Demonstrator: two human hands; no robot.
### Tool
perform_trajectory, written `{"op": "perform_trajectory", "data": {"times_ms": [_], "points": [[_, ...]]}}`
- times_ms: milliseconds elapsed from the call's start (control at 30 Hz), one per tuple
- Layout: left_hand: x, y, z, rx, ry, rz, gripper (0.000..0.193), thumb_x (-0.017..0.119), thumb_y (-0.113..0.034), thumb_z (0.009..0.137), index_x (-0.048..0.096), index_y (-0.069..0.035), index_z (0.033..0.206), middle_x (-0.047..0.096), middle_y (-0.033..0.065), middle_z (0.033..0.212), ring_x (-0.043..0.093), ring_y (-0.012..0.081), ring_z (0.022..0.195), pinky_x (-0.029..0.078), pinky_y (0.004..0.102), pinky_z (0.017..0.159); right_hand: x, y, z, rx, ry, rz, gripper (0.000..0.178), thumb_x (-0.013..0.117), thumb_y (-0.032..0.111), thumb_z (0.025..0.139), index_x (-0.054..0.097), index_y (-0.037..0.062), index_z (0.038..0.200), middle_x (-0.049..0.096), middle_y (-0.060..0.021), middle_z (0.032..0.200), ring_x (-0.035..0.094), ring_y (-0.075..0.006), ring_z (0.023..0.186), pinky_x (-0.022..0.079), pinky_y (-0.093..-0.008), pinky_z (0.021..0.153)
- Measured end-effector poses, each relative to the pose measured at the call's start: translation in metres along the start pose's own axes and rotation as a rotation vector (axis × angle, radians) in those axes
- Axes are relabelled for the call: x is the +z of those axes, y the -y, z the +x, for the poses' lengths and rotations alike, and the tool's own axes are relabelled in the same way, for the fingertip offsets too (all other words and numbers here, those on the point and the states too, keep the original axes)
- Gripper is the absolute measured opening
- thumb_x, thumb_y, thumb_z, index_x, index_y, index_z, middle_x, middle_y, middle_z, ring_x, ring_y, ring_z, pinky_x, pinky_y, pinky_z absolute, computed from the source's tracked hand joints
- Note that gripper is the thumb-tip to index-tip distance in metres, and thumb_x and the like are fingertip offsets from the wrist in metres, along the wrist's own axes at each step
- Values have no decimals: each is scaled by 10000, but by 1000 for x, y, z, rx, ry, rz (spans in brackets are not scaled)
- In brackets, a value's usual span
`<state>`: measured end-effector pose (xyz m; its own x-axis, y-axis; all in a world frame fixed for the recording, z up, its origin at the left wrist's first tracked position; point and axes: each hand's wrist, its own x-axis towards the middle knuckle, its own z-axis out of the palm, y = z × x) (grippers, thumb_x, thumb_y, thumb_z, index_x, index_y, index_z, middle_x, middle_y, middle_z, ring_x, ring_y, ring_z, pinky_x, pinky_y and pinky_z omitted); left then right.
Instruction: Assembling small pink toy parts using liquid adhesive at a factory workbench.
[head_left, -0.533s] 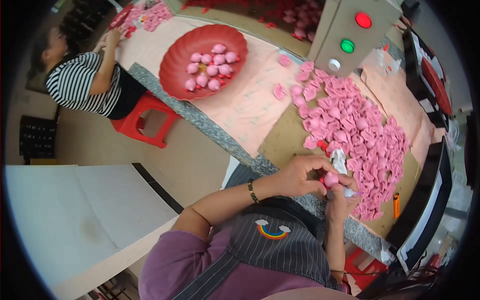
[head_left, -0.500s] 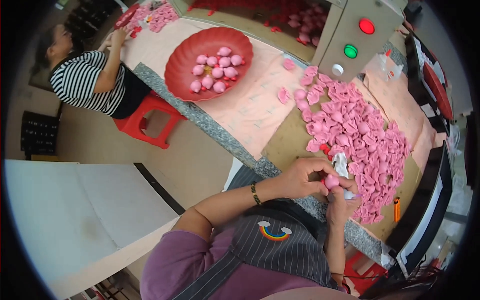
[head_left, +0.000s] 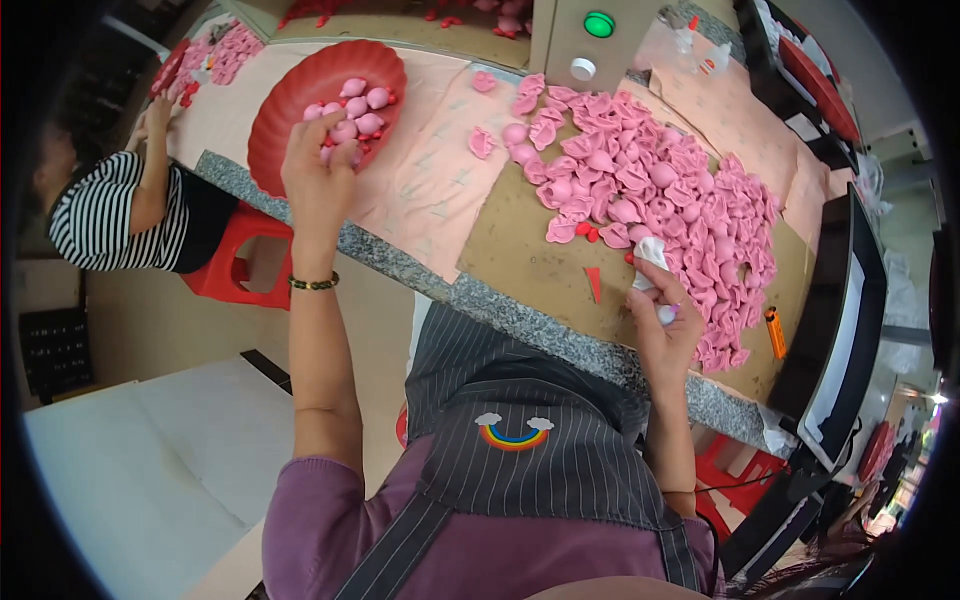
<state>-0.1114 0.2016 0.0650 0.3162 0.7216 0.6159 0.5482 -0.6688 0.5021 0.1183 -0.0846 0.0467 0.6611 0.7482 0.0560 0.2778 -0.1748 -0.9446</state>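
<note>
My left hand [head_left: 318,165] is over the red fluted bowl [head_left: 268,110], its thumb and fingers apart around round pink pieces with red tips [head_left: 343,131]. Whether it still touches one of them is hard to make out. At the near edge of the pink heap, my right hand [head_left: 665,310] is closed on a crumpled white cloth [head_left: 649,250]. A small pale thing with a purple tip [head_left: 667,314] also shows in that hand; its kind is unclear. Beside it lies a heap of frilly-edged pink moulded pieces [head_left: 640,180]. A thin red scrap [head_left: 594,284] lies on the brown board [head_left: 520,245].
A machine panel with a green button [head_left: 598,24] stands behind the board. An orange lighter-like thing [head_left: 775,333] lies near a black tray [head_left: 830,330] at the right. Far left, a person in a striped top [head_left: 110,215] sits on a red stool [head_left: 245,260].
My left hand has moved from beside my right hand, where a pink piece was held, up-left to the bowl. My right hand keeps the white cloth. The view has shifted.
</note>
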Motion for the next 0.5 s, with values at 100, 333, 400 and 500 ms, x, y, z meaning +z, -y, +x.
{"op": "perform_trajectory", "data": {"times_ms": [100,333,400,500], "points": [[10,4,0,100,-62,125,250,597,7,707,599,-49,950,578,108,926,558,266,843,439,318,731,3,5,0,-78,26,16,245,598,-15,754,604,-35,998,562,-30,804,495,-65,677,389,-185,617],[56,-99,-62,-37,402,-385,180,648,-82,716,597,-34,883,567,84,793,538,217,693,442,319,619,23,4,27,-209,97,-121,239,594,-51,730,595,-25,967,599,-100,878,574,-145,779,447,-235,698],[68,-119,-72,-6,426,-367,182,654,-75,717,602,-23,883,565,71,762,540,183,650,450,308,597,31,4,35,-364,92,-332,269,600,-57,702,596,-19,969,604,-139,903,603,-208,837,465,-275,736],[79,-131,-79,160,416,-217,222,674,-49,651,610,-29,863,552,85,746,531,245,647,450,327,581,37,5,36,-391,70,-425,306,620,-40,676,613,28,974,602,-125,907,608,-259,817,483,-304,703]]}}
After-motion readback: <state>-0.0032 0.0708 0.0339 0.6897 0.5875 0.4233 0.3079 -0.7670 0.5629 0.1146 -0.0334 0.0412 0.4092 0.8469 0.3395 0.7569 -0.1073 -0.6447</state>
